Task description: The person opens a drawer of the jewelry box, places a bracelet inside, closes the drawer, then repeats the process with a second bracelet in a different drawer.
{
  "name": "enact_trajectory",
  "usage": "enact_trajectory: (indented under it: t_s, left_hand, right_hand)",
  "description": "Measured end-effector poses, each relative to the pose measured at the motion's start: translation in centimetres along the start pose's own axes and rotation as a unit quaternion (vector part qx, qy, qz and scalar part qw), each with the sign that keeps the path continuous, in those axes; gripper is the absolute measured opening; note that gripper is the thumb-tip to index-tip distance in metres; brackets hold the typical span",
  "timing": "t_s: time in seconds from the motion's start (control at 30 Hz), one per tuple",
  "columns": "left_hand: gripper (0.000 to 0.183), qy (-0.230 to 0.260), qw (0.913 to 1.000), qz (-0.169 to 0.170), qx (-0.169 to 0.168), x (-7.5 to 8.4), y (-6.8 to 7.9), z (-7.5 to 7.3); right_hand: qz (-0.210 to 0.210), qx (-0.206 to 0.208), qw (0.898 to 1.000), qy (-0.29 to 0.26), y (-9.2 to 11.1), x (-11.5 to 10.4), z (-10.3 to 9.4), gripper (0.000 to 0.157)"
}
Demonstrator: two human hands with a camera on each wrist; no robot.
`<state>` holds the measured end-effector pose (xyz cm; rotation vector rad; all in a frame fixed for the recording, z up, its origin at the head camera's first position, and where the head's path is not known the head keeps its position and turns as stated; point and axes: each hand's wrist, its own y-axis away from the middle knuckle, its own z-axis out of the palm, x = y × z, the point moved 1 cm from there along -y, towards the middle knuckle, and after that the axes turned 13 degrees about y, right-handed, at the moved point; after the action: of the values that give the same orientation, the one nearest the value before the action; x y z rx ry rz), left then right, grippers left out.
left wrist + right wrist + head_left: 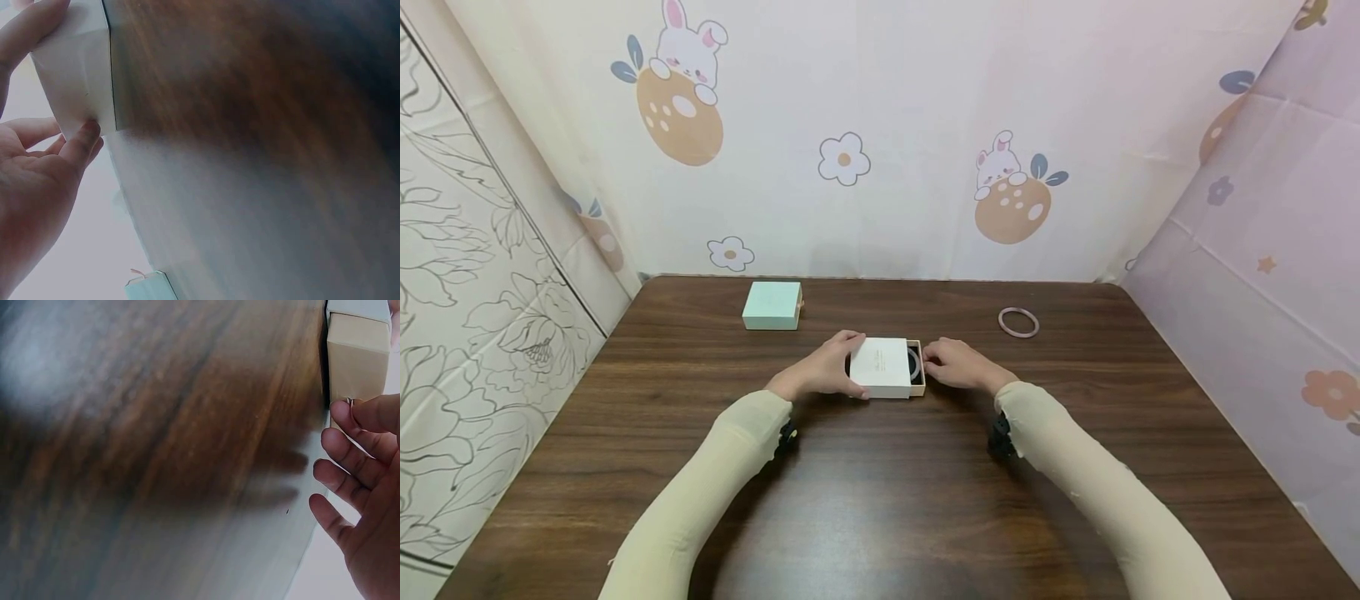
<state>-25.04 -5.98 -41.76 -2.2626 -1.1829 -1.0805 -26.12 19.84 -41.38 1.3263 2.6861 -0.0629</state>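
Note:
A small white box (880,367) with a sliding drawer lies mid-table, faint lettering on its lid. From the left, my left hand (823,367) grips its sleeve (81,81) between thumb and fingers. At the right end the cream drawer (918,390) sticks out partway. Inside it, part of a pale ring-shaped bangle (915,364) shows on a dark lining; the sleeve hides the remainder. My right hand (961,364) is at the drawer's front. In the right wrist view, its thumb and index finger pinch a small pull tab (350,400) below the drawer front (358,359), other fingers spread.
A mint-green box (772,305) with a small tab stands at the back left of the dark wooden table (865,517). Farther right lies a pinkish bangle (1018,322). Patterned curtains (910,100) hang along the back and sides.

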Motion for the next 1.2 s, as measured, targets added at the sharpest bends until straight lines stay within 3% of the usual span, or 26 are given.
enact_trajectory:
  t_s: [0.73,1.2]
  left_hand:
    - [0.105,0.001,1.0,0.003,0.003,-0.1,-0.1,0.0]
    - [0.106,0.001,1.0,-0.003,0.0,-0.2,-0.2,0.0]
  right_hand:
    - [-0.025,0.009,1.0,0.013,-1.0,-0.8,0.5,0.016]
    - [-0.017,0.006,1.0,0.001,-1.4,-1.5,0.5,0.018]
